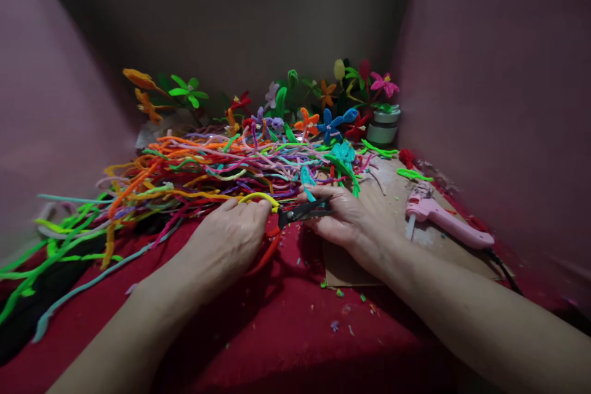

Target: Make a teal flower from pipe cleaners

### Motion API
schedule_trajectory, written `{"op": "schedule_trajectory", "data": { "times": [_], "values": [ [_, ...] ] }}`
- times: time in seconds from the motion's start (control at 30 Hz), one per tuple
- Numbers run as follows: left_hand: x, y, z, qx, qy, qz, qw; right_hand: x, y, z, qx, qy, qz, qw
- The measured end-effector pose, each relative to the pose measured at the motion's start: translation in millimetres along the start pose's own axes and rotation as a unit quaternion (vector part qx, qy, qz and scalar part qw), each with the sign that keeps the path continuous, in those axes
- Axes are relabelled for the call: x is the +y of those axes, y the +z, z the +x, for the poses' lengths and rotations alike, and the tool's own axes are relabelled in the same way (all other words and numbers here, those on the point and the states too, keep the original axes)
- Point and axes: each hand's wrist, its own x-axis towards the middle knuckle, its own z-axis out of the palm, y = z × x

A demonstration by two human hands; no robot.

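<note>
My left hand [229, 234] is closed around a yellow pipe cleaner [258, 197] that arches over its fingertips; an orange-red pipe cleaner [265, 253] runs out beneath it. My right hand [344, 217] grips black scissors [302, 212], whose blades point left toward the yellow pipe cleaner. Both hands rest on the red cloth [286, 314] at the near edge of a big tangled heap of coloured pipe cleaners [198, 169].
A pink glue gun [446, 221] lies on a brown board [397, 197] at the right. Finished pipe-cleaner flowers [330, 117] and a small white pot [383, 126] stand at the back. Pink walls close in on both sides. Small cut scraps dot the cloth.
</note>
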Motion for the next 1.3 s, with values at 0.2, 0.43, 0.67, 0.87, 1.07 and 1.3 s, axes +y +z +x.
{"op": "schedule_trajectory", "data": {
  "times": [0.2, 0.43, 0.67, 0.87, 1.07, 1.3],
  "values": [
    [-0.7, 2.0, -1.5, 0.015, -0.007, 0.02, 1.0, 1.0, 0.5, 0.3, 0.017, 0.026, -0.01, 0.999],
    [1.1, 4.2, -1.0, 0.032, -0.003, 0.018, 0.999, 2.3, 1.0, -1.3, 0.028, 0.027, -0.025, 0.999],
    [3.2, 3.0, -1.4, 0.013, -0.002, 0.026, 1.0, 1.6, -0.1, -0.5, 0.018, 0.018, -0.031, 0.999],
    [4.0, 2.8, 0.1, -0.038, -0.031, -0.013, 0.999, 1.9, 1.8, -1.5, 0.012, 0.022, -0.027, 0.999],
    [5.3, 7.1, -0.1, -0.05, -0.034, -0.036, 0.998, 3.6, -1.4, 0.0, 0.013, 0.028, -0.036, 0.999],
    [8.3, 9.0, 0.7, -0.046, -0.033, -0.037, 0.998, 9.2, -6.2, 4.6, -0.032, 0.024, -0.025, 0.999]
  ]
}}
